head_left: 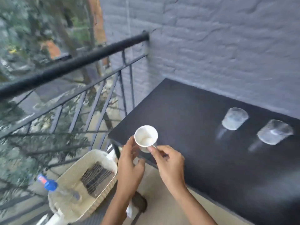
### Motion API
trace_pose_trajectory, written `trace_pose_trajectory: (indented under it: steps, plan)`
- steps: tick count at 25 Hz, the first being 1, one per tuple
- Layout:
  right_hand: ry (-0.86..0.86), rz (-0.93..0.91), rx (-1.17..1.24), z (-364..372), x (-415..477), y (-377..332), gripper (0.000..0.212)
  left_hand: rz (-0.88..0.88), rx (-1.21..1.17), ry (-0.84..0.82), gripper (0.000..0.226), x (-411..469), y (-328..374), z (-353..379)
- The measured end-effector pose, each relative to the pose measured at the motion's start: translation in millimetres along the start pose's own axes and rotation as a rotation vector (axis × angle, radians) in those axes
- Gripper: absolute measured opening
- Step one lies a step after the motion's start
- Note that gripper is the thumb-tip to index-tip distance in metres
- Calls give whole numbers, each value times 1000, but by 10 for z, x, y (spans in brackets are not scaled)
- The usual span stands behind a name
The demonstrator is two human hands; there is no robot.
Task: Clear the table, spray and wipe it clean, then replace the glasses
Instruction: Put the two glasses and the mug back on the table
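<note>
A black table (186, 114) stands against a grey brick wall. Two clear glasses rest on it toward the right, one (234, 118) farther back and one (275, 132) nearer the right edge. At the table's near left corner I hold a small white cup (146, 137) with something pale inside. My right hand (168, 163) pinches the cup's side between thumb and fingers. My left hand (129, 164) cups around its left side and bottom; whether it grips the cup is unclear.
A cream basket (73, 179) with a dark folded cloth (97, 177) sits on the floor at lower left, a blue-capped spray bottle (50, 184) at its edge. A black metal railing (73, 65) runs along the left. The grey brick wall (211, 38) backs the table.
</note>
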State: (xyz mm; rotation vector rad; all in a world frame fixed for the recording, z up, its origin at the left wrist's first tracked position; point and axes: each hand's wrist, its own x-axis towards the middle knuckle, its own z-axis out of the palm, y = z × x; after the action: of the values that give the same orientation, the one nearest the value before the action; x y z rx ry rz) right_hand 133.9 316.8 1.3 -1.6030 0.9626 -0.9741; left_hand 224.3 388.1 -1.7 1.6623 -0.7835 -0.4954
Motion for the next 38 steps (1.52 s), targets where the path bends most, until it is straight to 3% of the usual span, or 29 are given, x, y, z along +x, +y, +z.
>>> trace_pose_trajectory:
  steps: [8,17,26,38]
  plan:
    - [314,42,72,-1386,445,-237,10,233,-54,-415,80,419,893,1323]
    - [496,255,37,-2682,773,756,14,119,26,-808,79,483,751,3134]
    - [510,450,36,-3391,1236,1811,11,-169,145,-888,68,580,328,4347]
    - [443,496,39,-3466,1470,2163,8,-285,193,-832,64,720,177,4729]
